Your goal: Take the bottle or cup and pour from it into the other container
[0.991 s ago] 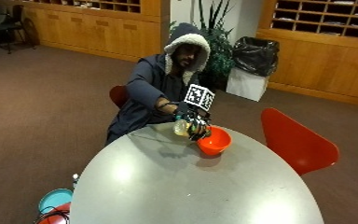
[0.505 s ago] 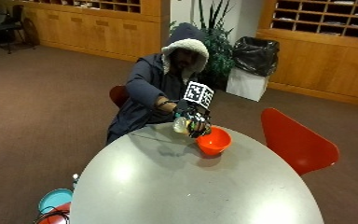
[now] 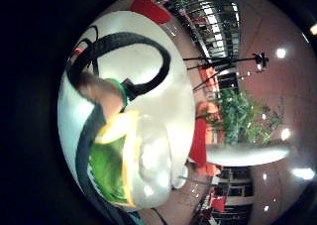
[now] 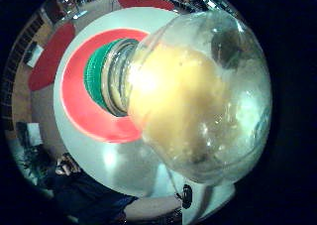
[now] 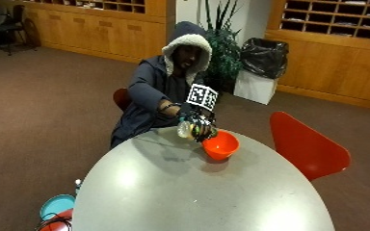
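A person in a hooded jacket sits at the far side of a round grey table (image 5: 172, 192). The gloved right hand (image 5: 199, 123) grips a clear bottle (image 5: 186, 129) with a yellowish drink, tilted over the rim of an orange bowl (image 5: 221, 144). In the thumb side palm view the bottle (image 4: 198, 96) fills the picture, its green-ringed neck (image 4: 101, 79) pointing into the orange bowl (image 4: 81, 111). The little finger side palm view shows the bottle's green and yellow label (image 3: 111, 170) close to the palm.
A red chair (image 5: 303, 147) stands at the table's right side. A teal object (image 5: 57, 206) lies on the floor at the lower left. A bin with a black bag (image 5: 262, 67) and a plant (image 5: 223, 48) stand behind the person.
The hand and the bottle stay by the bowl's rim; any shift between the pictures is too small to tell.
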{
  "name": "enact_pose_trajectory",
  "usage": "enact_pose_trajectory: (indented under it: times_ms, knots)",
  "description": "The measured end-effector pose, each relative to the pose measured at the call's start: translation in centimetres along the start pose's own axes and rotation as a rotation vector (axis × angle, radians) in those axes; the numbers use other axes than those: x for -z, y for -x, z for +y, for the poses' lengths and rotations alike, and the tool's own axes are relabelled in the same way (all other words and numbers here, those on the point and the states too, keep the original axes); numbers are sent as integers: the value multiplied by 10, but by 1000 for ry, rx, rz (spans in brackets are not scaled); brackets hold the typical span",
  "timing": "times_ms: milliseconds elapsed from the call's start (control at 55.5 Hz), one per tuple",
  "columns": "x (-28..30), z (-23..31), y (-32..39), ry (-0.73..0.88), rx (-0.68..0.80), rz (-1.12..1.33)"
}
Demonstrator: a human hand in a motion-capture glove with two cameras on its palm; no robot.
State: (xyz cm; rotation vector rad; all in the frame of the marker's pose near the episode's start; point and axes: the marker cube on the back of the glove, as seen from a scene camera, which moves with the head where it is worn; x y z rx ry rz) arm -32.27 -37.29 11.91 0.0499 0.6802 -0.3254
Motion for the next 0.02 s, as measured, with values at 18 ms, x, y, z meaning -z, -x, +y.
enact_pose_trajectory:
  times_ms: [18]
  knots:
    - [0, -1, -1, -1, -1, 0]
